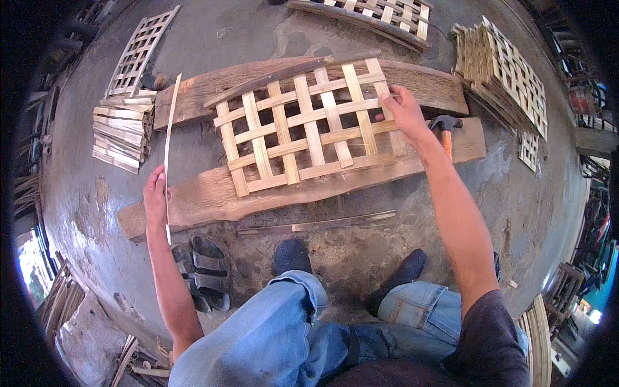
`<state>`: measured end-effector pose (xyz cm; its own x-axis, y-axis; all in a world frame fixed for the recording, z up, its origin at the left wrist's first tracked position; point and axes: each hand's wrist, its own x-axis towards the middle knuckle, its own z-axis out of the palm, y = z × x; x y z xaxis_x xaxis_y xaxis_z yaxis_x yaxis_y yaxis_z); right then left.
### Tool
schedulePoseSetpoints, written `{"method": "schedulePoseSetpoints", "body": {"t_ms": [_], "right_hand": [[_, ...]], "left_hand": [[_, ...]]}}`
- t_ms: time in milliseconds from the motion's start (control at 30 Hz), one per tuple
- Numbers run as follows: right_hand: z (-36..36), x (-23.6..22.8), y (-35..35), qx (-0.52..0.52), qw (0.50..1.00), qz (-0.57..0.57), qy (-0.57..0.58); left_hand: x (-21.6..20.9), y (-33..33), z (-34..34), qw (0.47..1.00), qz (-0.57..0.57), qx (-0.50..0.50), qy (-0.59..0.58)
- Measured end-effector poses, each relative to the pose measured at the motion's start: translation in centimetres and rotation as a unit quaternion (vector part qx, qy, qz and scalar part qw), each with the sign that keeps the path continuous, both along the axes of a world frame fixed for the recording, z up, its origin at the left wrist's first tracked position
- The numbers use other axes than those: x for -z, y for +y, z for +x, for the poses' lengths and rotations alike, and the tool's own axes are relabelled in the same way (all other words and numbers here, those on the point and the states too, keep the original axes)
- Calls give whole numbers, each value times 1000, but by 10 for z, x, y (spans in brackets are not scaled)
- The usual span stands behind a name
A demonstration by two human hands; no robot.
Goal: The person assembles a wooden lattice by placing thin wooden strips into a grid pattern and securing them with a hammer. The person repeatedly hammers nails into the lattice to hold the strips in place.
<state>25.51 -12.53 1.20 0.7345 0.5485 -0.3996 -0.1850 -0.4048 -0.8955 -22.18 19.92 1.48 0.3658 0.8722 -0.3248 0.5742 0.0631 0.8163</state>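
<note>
A woven lattice panel of pale bamboo strips (317, 147) rests across two rough wooden planks, its far edge along a darker wooden batten (271, 82). My right hand (405, 115) grips the panel's right end, thumb and fingers closed on the edge strip. Out to the left, my left hand (155, 198) holds a long thin bamboo strip (171, 122) nearly upright, pinched near its lower part. A claw hammer with an orange handle (446, 137) lies on the near plank (187, 197), just right of the panel and beside my right forearm.
Behind the panel runs the far plank (425, 87). Stacks of lattice panels stand at right (503, 84) and lie at far centre (387, 16); cut strips are piled at left (120, 132). Near my feet are sandals (209, 271) and a loose dark strip (316, 224).
</note>
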Motion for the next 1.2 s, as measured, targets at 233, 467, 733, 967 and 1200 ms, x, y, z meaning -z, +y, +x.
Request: {"method": "schedulePoseSetpoints", "body": {"t_ms": [233,467,733,967,1200], "right_hand": [[6,-14,-2,-31,990,109,84],[43,-42,-25,4,991,124,52],[69,-78,-49,53,973,196,108],[42,-52,-37,23,979,168,117],[31,-28,-39,44,985,122,113]], "left_hand": [[-9,-5,-5,996,61,42,50],[-26,-14,0,981,92,143,93],[-38,-61,73,878,193,429,88],[8,-99,148,813,299,498,35],[2,-67,88,885,381,260,59]]}}
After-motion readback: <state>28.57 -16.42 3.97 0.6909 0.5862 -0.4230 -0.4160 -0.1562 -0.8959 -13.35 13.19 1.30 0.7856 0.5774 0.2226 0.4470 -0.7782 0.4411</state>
